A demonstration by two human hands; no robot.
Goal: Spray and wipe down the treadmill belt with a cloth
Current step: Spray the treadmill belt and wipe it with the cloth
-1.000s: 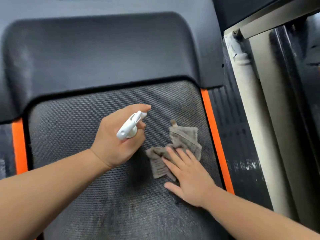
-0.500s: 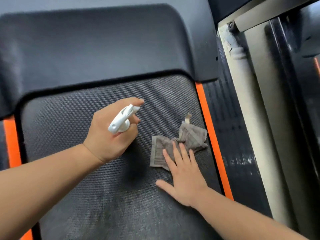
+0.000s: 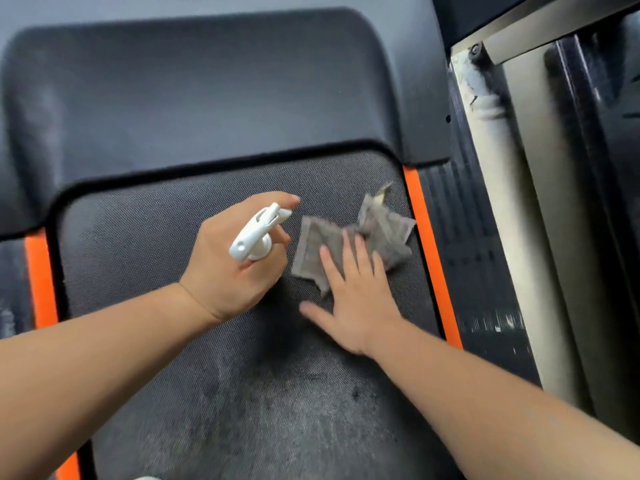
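Observation:
The dark textured treadmill belt (image 3: pixel 145 237) fills the middle of the head view, with damp darker patches near me. My left hand (image 3: pixel 228 271) grips a white spray bottle (image 3: pixel 256 233) above the belt, its nozzle pointing up and right and my index finger stretched over the top. A crumpled grey cloth (image 3: pixel 377 237) lies on the belt by the right orange strip. My right hand (image 3: pixel 356 296) presses flat on the cloth's near part with straight, spread fingers; the bottle's body is hidden inside my left hand.
A dark plastic motor cover (image 3: pixel 207 91) rises at the belt's far end. Orange strips (image 3: pixel 429 258) border the belt on both sides, with a ribbed black side rail (image 3: pixel 464 237) to the right. Beyond it runs a pale metal beam (image 3: pixel 512 202).
My right hand has pushed the cloth across the belt toward the right orange strip and farther forward. My left hand has kept holding the spray bottle beside it.

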